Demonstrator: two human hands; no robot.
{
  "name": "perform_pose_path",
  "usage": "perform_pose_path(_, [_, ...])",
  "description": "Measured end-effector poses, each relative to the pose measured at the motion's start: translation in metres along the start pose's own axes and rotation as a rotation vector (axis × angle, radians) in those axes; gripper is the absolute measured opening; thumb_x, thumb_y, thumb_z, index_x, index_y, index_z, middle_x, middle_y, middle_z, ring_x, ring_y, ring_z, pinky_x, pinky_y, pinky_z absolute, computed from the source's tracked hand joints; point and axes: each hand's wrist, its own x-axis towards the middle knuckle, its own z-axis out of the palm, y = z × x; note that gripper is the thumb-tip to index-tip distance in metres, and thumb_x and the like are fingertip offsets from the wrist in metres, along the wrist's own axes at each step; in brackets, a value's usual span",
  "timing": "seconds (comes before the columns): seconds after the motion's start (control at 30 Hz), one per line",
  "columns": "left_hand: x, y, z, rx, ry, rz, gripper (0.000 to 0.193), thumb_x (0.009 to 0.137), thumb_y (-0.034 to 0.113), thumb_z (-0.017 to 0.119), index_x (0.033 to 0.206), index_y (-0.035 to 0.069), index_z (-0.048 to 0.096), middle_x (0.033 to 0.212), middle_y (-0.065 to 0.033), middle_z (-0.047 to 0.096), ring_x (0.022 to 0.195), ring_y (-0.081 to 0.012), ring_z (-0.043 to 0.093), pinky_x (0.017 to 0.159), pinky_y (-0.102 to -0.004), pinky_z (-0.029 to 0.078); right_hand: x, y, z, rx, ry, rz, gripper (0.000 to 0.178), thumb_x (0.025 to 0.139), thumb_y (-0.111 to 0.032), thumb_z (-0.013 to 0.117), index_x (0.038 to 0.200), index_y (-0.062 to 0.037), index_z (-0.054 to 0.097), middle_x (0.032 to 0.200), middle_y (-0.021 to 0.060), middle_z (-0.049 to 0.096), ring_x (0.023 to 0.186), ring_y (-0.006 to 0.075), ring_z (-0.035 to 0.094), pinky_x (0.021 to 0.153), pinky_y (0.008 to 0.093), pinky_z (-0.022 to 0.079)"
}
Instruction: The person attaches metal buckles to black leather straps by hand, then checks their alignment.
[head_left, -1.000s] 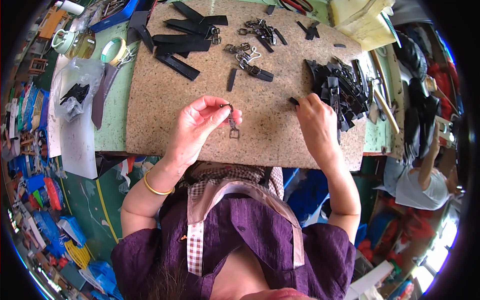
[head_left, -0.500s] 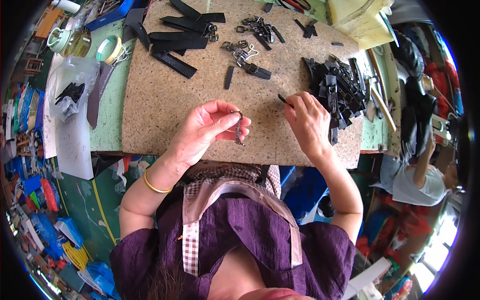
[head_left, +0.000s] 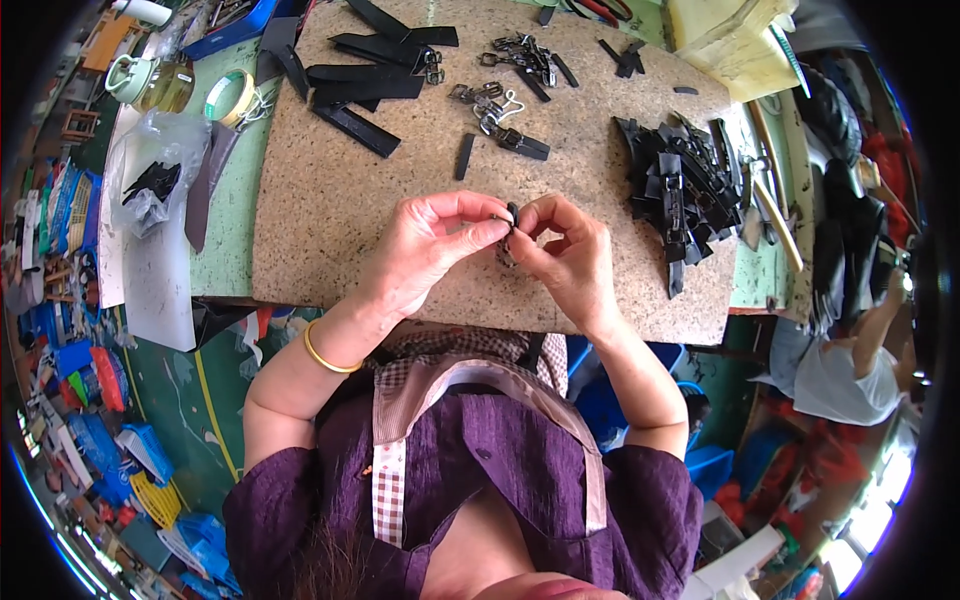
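Observation:
Above the near half of the speckled board, my two hands meet fingertip to fingertip. My left hand (head_left: 425,250) pinches a small dark metal buckle (head_left: 504,254), partly hidden behind the fingers. My right hand (head_left: 572,262) pinches a short black strip (head_left: 513,211) against the buckle. Whether the strip passes through the buckle cannot be made out. Beyond my hands lie a lone black strip (head_left: 465,156) and a cluster of buckles with a white cord loop (head_left: 510,103). To the right is a heap of black straps with buckles (head_left: 685,185).
The speckled board (head_left: 330,230) rests on a green table. Long black straps (head_left: 365,82) lie at its far left. A clear bag (head_left: 155,170), a tape roll (head_left: 230,98) and a bottle (head_left: 160,85) stand left. A yellowish block (head_left: 730,40) is far right; another person (head_left: 850,375) is beyond.
My right hand has moved left from beside the strap heap, bringing the black strip to the buckle. My left hand has shifted slightly right, and its fingers now pinch at the buckle's upper end.

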Motion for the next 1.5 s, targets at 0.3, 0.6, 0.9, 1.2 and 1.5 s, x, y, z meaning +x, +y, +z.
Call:
perform_pose_path(0.3, [-0.002, 0.005, 0.001, 0.117, 0.023, -0.021, 0.013, 0.082, 0.002, 0.068, 0.095, 0.0, 0.067, 0.092, -0.0042, 0.066, 0.086, -0.0086, 0.061, 0.081, -0.0221, 0.049, -0.003, 0.0, 0.003, 0.0, 0.053, -0.08, 0.011, 0.079, -0.003, 0.069, 0.087, -0.0009, 0.062, 0.076, 0.0037, 0.065, 0.069, 0.0067, 0.062, 0.055, 0.0226, 0.053])
perform_pose_path(0.6, [0.001, 0.011, -0.02, 0.04, 0.086, -0.044, 0.013, 0.08, 0.005, 0.071, 0.091, -0.001, 0.067, 0.088, -0.0047, 0.067, 0.081, -0.0084, 0.062, 0.078, -0.0208, 0.051, 0.003, 0.001, -0.003, 0.51, 0.024, 0.137, 0.008, 0.08, -0.007, 0.071, 0.086, -0.0056, 0.066, 0.077, 0.0005, 0.066, 0.064, 0.0047, 0.059, 0.048, 0.0179, 0.044])
perform_pose_path(0.9, [-0.008, 0.016, -0.034, 0.16, 0.158, 0.118, 0.016, 0.085, 0.0, 0.063, 0.099, -0.004, 0.066, 0.098, -0.0094, 0.067, 0.092, -0.0123, 0.062, 0.087, -0.025, 0.049, -0.01, -0.014, 0.008, 0.293, 0.039, -0.407, 0.012, 0.085, 0.01, 0.056, 0.096, 0.0092, 0.06, 0.104, 0.0205, 0.063, 0.093, 0.028, 0.066, 0.072, 0.0303, 0.058])
perform_pose_path(1.2, [-0.011, 0.015, -0.014, -0.042, 0.121, 0.109, 0.011, 0.083, 0.0, 0.066, 0.093, -0.003, 0.062, 0.089, -0.0062, 0.066, 0.088, -0.0094, 0.062, 0.078, -0.0213, 0.051, -0.005, -0.008, 0.019, 0.0, 0.087, -0.483, 0.013, 0.08, 0.01, 0.062, 0.092, 0.0076, 0.064, 0.105, 0.02, 0.063, 0.091, 0.0255, 0.066, 0.074, 0.0312, 0.057])
perform_pose_path(1.5, [-0.024, 0.016, -0.006, 0.243, 0.055, 0.149, 0.015, 0.081, -0.006, 0.064, 0.095, 0.0, 0.061, 0.096, -0.0045, 0.064, 0.09, -0.0099, 0.062, 0.079, -0.0217, 0.051, -0.008, -0.016, 0.022, 0.194, 0.111, -0.202, 0.013, 0.079, -0.002, 0.07, 0.09, -0.0026, 0.065, 0.107, 0.0096, 0.061, 0.087, 0.0131, 0.062, 0.069, 0.0225, 0.052])
